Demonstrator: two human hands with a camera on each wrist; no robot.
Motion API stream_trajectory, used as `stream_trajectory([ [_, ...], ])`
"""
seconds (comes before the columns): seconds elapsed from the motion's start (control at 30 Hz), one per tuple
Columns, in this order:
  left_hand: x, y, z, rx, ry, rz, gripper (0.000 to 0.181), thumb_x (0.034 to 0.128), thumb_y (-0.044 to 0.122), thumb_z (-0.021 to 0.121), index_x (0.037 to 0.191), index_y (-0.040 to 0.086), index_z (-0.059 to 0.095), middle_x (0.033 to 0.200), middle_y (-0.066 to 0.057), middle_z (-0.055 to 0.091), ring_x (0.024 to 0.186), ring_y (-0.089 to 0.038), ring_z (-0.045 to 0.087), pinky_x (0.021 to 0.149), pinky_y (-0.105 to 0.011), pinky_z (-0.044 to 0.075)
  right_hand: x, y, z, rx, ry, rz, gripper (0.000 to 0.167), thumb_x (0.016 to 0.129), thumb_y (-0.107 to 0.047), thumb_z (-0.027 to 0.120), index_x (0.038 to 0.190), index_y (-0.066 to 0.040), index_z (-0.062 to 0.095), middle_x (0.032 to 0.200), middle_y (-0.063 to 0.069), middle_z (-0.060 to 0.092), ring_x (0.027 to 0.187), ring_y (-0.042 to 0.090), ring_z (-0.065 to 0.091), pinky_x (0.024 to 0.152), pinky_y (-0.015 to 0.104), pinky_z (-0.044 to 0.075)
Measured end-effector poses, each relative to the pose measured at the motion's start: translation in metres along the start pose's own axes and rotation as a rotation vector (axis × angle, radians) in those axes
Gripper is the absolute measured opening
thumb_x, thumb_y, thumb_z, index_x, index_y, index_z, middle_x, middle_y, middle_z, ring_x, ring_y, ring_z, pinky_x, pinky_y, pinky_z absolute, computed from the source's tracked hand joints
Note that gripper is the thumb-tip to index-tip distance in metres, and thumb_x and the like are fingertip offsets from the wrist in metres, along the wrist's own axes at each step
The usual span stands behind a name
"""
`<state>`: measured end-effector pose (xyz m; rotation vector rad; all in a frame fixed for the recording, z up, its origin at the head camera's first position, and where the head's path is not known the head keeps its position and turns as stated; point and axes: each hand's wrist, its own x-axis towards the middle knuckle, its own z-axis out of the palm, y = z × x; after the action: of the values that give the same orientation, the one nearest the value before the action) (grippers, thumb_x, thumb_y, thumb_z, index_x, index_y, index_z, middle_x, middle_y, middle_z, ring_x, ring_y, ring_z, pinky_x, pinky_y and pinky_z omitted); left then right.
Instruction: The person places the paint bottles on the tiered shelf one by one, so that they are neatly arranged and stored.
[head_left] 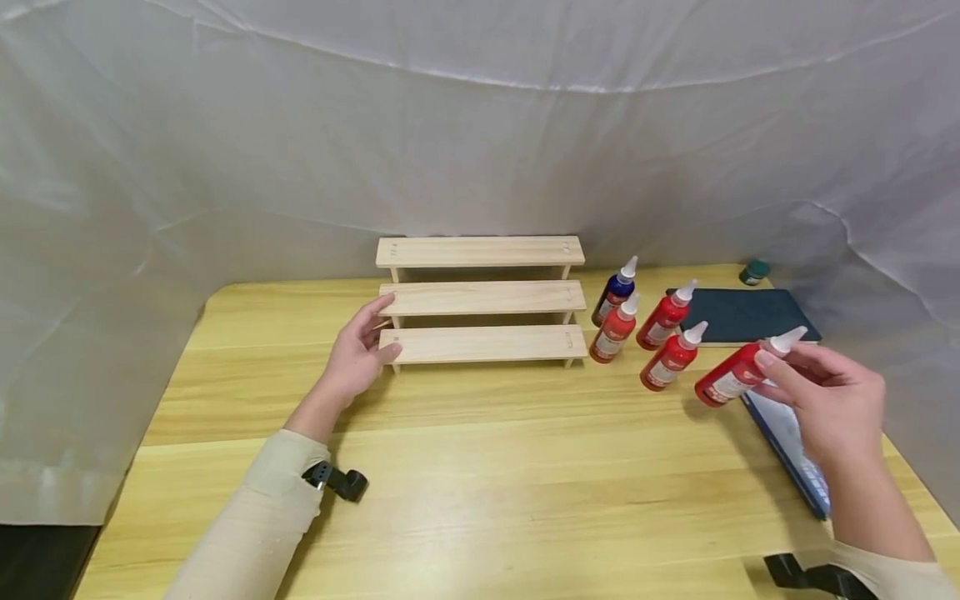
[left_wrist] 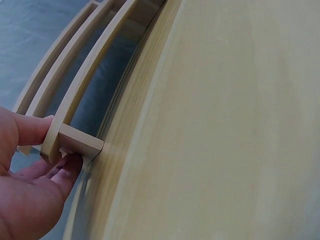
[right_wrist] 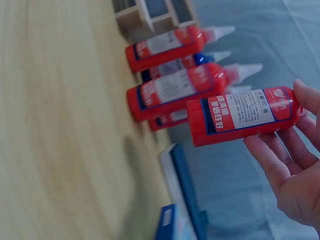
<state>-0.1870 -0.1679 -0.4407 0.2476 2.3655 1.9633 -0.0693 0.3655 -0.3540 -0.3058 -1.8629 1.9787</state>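
Observation:
My left hand (head_left: 357, 354) grips the left end of a three-tier wooden shelf rack (head_left: 483, 343). In the left wrist view the thumb lies on the front board (left_wrist: 82, 82), with the fingers beneath beside its leg. Above the table at the right, my right hand (head_left: 840, 400) holds a red ink bottle (head_left: 731, 379) near its neck. That bottle is tilted, its white nozzle pointing up and right; its printed label (right_wrist: 243, 111) faces the right wrist camera. Between rack and hand stand a blue bottle (head_left: 615, 300) and several red bottles (head_left: 670, 362), all with white nozzles.
A dark flat notebook (head_left: 738, 315) lies behind the held bottle, with a small green-lidded jar (head_left: 754, 272) past it. Partly under the right forearm is a blue-edged flat box (head_left: 787, 454). A grey cloth (head_left: 480, 125) hangs behind the wooden table (head_left: 510, 483).

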Motion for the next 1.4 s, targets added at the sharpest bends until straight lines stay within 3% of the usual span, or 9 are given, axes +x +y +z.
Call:
stream_trajectory([
  [0.2,-0.001,-0.001,-0.001,-0.027,0.008,-0.006,0.074,0.0911,-0.012,0.063,0.152,0.024,0.043,0.151,-0.011,0.043,0.135,-0.03,0.044,0.112,-0.042,0.034,-0.006,-0.019,0.016,-0.051,-0.03,-0.115,0.03,0.082,0.011,0.075,0.112,0.012,0.069,0.091,0.006,0.074,0.075,0.013,0.071,0.054,0.028,0.057],
  [0.33,0.0,-0.001,0.0,-0.036,0.015,0.002,0.075,0.0901,-0.014,0.063,0.151,0.024,0.044,0.149,-0.014,0.046,0.134,-0.03,0.045,0.113,-0.042,0.034,-0.01,-0.035,0.028,-0.073,-0.095,-0.203,0.028,0.083,0.016,0.071,0.111,0.018,0.066,0.09,0.01,0.072,0.073,0.015,0.069,0.054,0.026,0.056],
  [0.47,0.001,0.0,0.001,-0.033,0.011,0.003,0.074,0.0903,-0.013,0.063,0.151,0.024,0.044,0.148,-0.014,0.046,0.135,-0.029,0.044,0.114,-0.042,0.031,-0.012,-0.053,0.042,-0.073,-0.174,-0.24,0.028,0.085,0.016,0.069,0.112,0.018,0.065,0.093,0.01,0.072,0.075,0.015,0.07,0.057,0.026,0.056],
  [0.8,0.003,0.003,0.008,-0.022,0.021,-0.02,0.073,0.0902,-0.011,0.066,0.151,0.024,0.045,0.149,-0.013,0.046,0.135,-0.029,0.044,0.112,-0.043,0.034,0.004,-0.084,0.092,0.13,-0.318,-0.231,0.03,0.085,0.017,0.068,0.115,0.021,0.062,0.094,0.018,0.071,0.073,0.023,0.072,0.06,0.035,0.057],
  [1.03,0.001,0.005,0.011,-0.035,0.018,-0.033,0.074,0.0905,-0.01,0.066,0.151,0.026,0.044,0.152,-0.012,0.042,0.137,-0.031,0.041,0.113,-0.045,0.032,0.02,-0.09,0.129,0.103,-0.348,-0.16,0.031,0.086,0.006,0.074,0.116,0.01,0.069,0.1,0.015,0.07,0.084,0.023,0.067,0.065,0.034,0.058],
  [1.4,-0.001,0.001,0.012,-0.069,0.033,-0.024,0.074,0.09,-0.012,0.065,0.151,0.024,0.045,0.149,-0.015,0.046,0.136,-0.029,0.043,0.114,-0.043,0.032,0.044,-0.093,0.213,0.05,-0.47,-0.112,0.033,0.083,-0.01,0.083,0.111,0.003,0.073,0.104,0.017,0.068,0.089,0.026,0.067,0.073,0.036,0.059],
])
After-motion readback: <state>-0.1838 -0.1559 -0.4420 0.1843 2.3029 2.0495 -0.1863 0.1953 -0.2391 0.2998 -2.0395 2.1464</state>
